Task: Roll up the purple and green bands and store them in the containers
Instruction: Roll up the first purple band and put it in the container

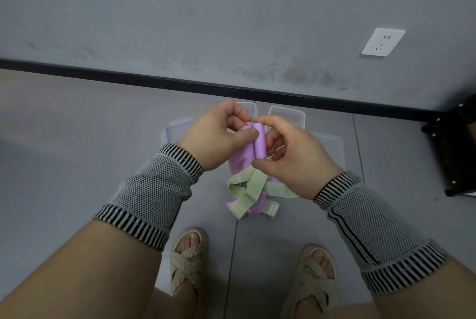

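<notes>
At centre left of the frame, a lid (pixel 177 125) lies on the floor (pixel 77 138), partly hidden behind the left hand (pixel 216 135). This hand pinches the loose part of the purple band (pixel 248 150) between thumb and fingers, apparently to keep it flat and taut as it feeds into the roll. Just right of it, at frame centre, the roll (pixel 260 143) stands roughly upright between both hands. The right hand (pixel 291 161) grips the roll, fingers curled round its far side and thumb near its lower end; this grip likely stops the coil from springing open. The two hands are close together, both clamped on the same band.

Below the hands, the pile (pixel 251 195) of green and purple bands lies tangled on the floor, with the held band's tail trailing down into it. Beyond the hands, two containers (pixel 286 112) sit open on the floor near the wall, within reach for stowing. A second lid (pixel 332 146) lies to their right. Rolling appears to be at an early stage: most bands are not yet rolled.
</notes>
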Demonstrator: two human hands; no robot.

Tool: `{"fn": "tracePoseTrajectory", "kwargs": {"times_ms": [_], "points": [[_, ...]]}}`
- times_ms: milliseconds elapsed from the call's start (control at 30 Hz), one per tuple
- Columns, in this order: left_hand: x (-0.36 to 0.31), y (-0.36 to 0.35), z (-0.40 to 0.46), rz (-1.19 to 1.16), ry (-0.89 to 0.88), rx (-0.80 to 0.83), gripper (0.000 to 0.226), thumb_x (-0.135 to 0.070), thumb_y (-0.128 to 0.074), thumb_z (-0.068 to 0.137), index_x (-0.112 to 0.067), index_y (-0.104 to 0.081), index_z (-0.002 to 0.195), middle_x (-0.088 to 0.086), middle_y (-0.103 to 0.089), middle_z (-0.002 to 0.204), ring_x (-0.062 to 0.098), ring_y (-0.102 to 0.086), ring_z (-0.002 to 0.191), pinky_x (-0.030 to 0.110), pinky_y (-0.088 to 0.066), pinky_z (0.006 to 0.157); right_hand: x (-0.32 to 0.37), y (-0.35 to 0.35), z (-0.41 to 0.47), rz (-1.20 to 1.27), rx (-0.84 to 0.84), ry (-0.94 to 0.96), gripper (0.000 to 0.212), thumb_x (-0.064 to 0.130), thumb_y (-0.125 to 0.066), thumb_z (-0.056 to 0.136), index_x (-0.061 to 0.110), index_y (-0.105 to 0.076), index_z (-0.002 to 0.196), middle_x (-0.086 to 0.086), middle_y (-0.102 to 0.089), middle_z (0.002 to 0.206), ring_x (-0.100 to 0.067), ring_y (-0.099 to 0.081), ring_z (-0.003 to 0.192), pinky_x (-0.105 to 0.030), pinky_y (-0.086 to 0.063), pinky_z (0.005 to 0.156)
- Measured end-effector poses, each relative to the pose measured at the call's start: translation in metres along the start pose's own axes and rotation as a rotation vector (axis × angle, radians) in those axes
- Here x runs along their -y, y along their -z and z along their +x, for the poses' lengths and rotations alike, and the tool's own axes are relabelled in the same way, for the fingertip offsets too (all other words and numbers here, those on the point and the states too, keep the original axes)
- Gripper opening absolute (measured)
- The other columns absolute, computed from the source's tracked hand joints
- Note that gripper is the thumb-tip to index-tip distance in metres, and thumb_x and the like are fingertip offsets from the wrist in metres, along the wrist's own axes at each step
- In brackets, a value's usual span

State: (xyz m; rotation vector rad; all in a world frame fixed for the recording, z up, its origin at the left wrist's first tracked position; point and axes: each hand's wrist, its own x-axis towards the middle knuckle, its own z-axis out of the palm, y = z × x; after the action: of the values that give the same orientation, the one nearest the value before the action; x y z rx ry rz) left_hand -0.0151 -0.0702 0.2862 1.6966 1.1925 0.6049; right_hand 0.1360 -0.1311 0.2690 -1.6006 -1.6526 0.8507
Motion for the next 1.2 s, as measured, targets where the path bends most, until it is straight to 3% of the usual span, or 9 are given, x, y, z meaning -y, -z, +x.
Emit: {"fn": "tracePoseTrajectory", "kwargs": {"times_ms": [167, 333, 433, 567, 733, 867, 1200], "points": [[0.007, 0.006, 0.003, 0.025, -0.009, -0.007, 0.018, -0.010, -0.058, 0.090, -0.023, -0.057, 0.077, -0.004, -0.059, 0.072, 0.007, -0.053, 0.067, 0.021, -0.045, 0.069, 0.000, 0.007, 0.000, 0.156, 0.051, -0.044, 0.060, 0.013, -0.084, 0.065, 0.037, -0.054, 0.110, 0.003, -0.060, 0.082, -0.006, -0.057, 0.071, -0.023, -0.051, 0.066], [0.005, 0.007, 0.001, -0.019, -0.008, 0.022, 0.018, -0.008, -0.059, 0.089, -0.020, -0.059, 0.076, 0.005, -0.059, 0.074, 0.013, -0.051, 0.068, 0.023, -0.043, 0.065, -0.003, 0.012, 0.000, 0.376, 0.109, -0.065, 0.063, -0.004, -0.078, 0.068, 0.037, -0.054, 0.109, 0.007, -0.066, 0.084, -0.009, -0.062, 0.078, -0.024, -0.053, 0.070], [0.005, 0.008, 0.001, -0.055, -0.011, 0.032, 0.018, -0.005, -0.061, 0.088, -0.019, -0.059, 0.077, 0.004, -0.058, 0.071, 0.014, -0.052, 0.068, 0.023, -0.044, 0.064, -0.006, 0.016, -0.001, 0.453, 0.137, -0.068, 0.063, -0.007, -0.076, 0.069, 0.033, -0.055, 0.113, 0.008, -0.069, 0.083, -0.011, -0.064, 0.081, -0.029, -0.056, 0.076], [0.004, 0.008, 0.000, -0.077, -0.026, 0.053, 0.015, -0.004, -0.061, 0.087, -0.017, -0.061, 0.080, 0.006, -0.060, 0.073, 0.014, -0.054, 0.068, 0.018, -0.046, 0.062, -0.008, 0.019, -0.002, 0.494, 0.149, -0.076, 0.064, -0.008, -0.074, 0.070, 0.031, -0.055, 0.116, 0.008, -0.069, 0.084, -0.011, -0.063, 0.081, -0.026, -0.055, 0.076], [0.003, 0.009, -0.001, -0.131, -0.081, 0.056, 0.014, -0.004, -0.065, 0.085, -0.017, -0.062, 0.081, 0.011, -0.062, 0.079, 0.020, -0.055, 0.073, 0.031, -0.049, 0.070, -0.008, 0.021, -0.002, 0.489, 0.129, -0.085, 0.061, -0.004, -0.075, 0.070, 0.033, -0.056, 0.115, 0.005, -0.071, 0.087, -0.013, -0.065, 0.083, -0.028, -0.055, 0.080], [0.006, 0.010, 0.000, -0.098, -0.092, 0.023, 0.017, -0.004, -0.067, 0.083, -0.020, -0.064, 0.078, -0.002, -0.066, 0.076, 0.009, -0.058, 0.071, 0.023, -0.049, 0.070, -0.009, 0.022, -0.002, 0.489, 0.091, -0.088, 0.062, -0.004, -0.075, 0.070, 0.031, -0.055, 0.117, 0.004, -0.072, 0.087, -0.016, -0.066, 0.083, -0.030, -0.056, 0.082], [0.007, 0.011, 0.001, -0.014, -0.043, 0.006, 0.020, -0.006, -0.064, 0.085, -0.020, -0.058, 0.073, -0.001, -0.061, 0.067, 0.004, -0.053, 0.059, 0.014, -0.045, 0.058, -0.009, 0.022, -0.001, 0.483, 0.064, -0.096, 0.063, -0.003, -0.076, 0.070, 0.034, -0.055, 0.116, 0.003, -0.072, 0.089, -0.017, -0.066, 0.084, -0.028, -0.055, 0.076]]}}
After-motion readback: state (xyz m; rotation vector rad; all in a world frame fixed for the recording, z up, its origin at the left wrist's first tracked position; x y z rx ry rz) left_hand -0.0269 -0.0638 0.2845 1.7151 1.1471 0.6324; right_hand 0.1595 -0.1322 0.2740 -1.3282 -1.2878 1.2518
